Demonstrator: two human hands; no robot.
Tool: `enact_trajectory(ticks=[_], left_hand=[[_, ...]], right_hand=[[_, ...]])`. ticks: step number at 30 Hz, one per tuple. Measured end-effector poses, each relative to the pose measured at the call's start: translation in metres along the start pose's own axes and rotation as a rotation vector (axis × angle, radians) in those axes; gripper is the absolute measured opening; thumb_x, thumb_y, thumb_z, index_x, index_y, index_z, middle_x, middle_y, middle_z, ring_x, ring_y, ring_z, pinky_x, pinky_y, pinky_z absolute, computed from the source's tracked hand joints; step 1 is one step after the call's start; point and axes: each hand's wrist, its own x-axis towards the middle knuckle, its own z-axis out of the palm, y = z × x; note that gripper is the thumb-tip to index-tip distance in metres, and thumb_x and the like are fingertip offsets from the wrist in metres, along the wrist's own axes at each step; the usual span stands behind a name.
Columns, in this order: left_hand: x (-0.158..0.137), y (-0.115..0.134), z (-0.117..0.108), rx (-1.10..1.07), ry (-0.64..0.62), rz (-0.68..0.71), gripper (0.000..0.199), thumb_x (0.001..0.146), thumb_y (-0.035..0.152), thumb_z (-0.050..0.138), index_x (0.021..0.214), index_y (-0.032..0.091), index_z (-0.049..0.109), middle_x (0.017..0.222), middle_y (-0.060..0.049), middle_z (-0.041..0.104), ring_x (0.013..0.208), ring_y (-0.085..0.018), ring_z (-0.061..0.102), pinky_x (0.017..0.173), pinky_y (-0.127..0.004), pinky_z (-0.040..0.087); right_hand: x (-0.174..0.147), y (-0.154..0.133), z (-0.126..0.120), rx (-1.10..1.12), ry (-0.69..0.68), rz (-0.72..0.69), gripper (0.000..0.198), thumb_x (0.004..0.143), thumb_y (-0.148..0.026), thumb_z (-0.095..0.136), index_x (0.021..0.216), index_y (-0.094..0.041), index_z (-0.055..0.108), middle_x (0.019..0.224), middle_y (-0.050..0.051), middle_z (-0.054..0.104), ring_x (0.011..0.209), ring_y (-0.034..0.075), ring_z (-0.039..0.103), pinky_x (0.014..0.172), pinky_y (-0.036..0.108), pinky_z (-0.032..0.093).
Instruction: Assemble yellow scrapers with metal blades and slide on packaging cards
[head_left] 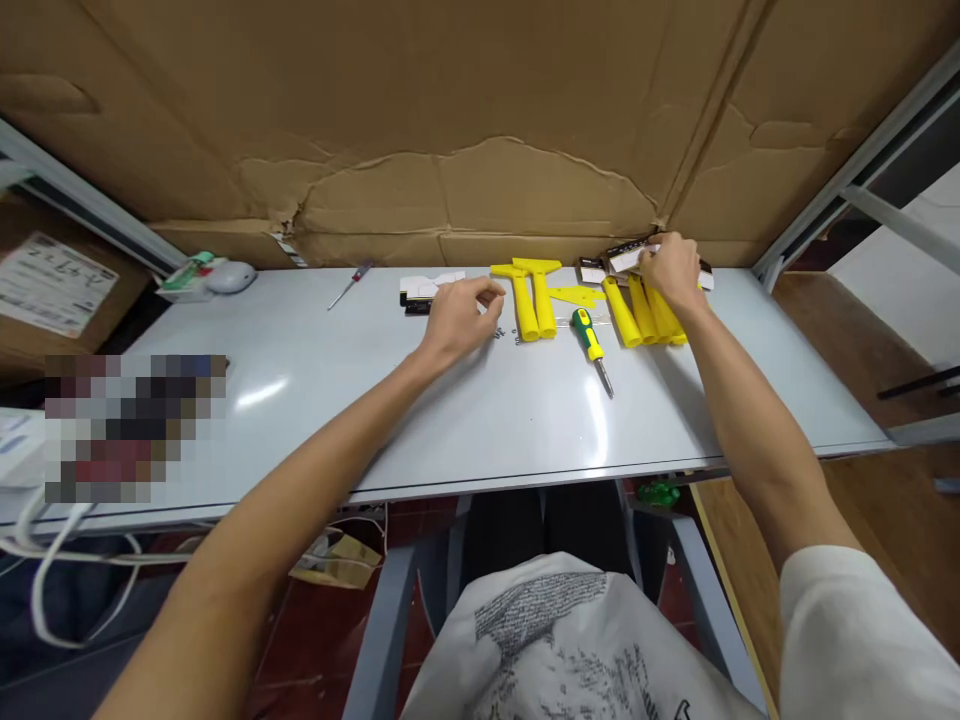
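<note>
Where the smooth grey table [480, 420] begins on the left, a pale rounded lump sits beside something green and white [206, 277], and a thin red-handled screwdriver [350, 286] lies farther along. Next come small white cards on a black block [426, 290]. Just right of them the left hand [461, 315] rests on the tabletop, fingers curled narrow with thumb and forefinger pinched; whether they hold anything, I cannot tell. Tiny dark screws [506, 335] lie scattered by its fingertips. Beside these are two glossy yellow plastic scrapers [534, 295], T-shaped with round handles, then a flat yellow blade [574, 295] and a green-and-yellow screwdriver [591, 345] with a steel shaft. Farther right, more yellow handles [637, 315] lie side by side under the right hand [671, 270], whose fingers close on a white-and-dark packet [626, 258] at the table's back edge. Creased brown cardboard [480, 130] forms the wall behind.
</note>
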Motion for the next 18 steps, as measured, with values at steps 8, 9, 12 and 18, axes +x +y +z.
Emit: enact_trajectory(ticks=[8, 9, 12, 18], left_hand=[[0.064, 0.033, 0.035, 0.307, -0.197, -0.262, 0.051, 0.099, 0.030, 0.071, 0.148, 0.013, 0.069, 0.138, -0.024, 0.076, 0.132, -0.044, 0.071, 0.109, -0.053, 0.059], [0.066, 0.034, 0.039, 0.305, -0.209, -0.285, 0.054, 0.098, 0.028, 0.073, 0.149, 0.012, 0.067, 0.139, -0.025, 0.075, 0.132, -0.045, 0.072, 0.109, -0.053, 0.059], [0.067, 0.036, 0.042, 0.289, -0.210, -0.330, 0.061, 0.096, 0.027, 0.077, 0.153, 0.007, 0.063, 0.142, -0.029, 0.073, 0.134, -0.047, 0.072, 0.108, -0.054, 0.061], [0.076, 0.026, 0.011, 0.292, -0.121, -0.335, 0.052, 0.089, 0.036, 0.089, 0.132, 0.012, 0.074, 0.135, -0.026, 0.076, 0.135, -0.046, 0.069, 0.109, -0.054, 0.060]], right_hand=[[-0.059, -0.026, -0.021, -0.189, -0.050, -0.257, 0.045, 0.117, -0.038, 0.044, 0.151, -0.021, 0.068, 0.161, 0.025, 0.060, 0.144, 0.044, 0.058, 0.105, 0.053, 0.051], [-0.074, -0.030, -0.022, -0.200, -0.086, -0.309, 0.046, 0.118, -0.039, 0.040, 0.149, -0.021, 0.069, 0.152, 0.025, 0.067, 0.133, 0.043, 0.065, 0.098, 0.051, 0.052], [-0.116, -0.039, -0.021, -0.242, -0.235, -0.453, 0.044, 0.115, -0.047, 0.049, 0.142, -0.021, 0.073, 0.115, 0.020, 0.080, 0.106, 0.041, 0.074, 0.086, 0.045, 0.049], [-0.119, -0.050, -0.016, -0.299, -0.315, -0.606, 0.045, 0.115, -0.025, 0.039, 0.146, -0.016, 0.070, 0.142, 0.023, 0.072, 0.130, 0.039, 0.068, 0.085, 0.039, 0.046]])
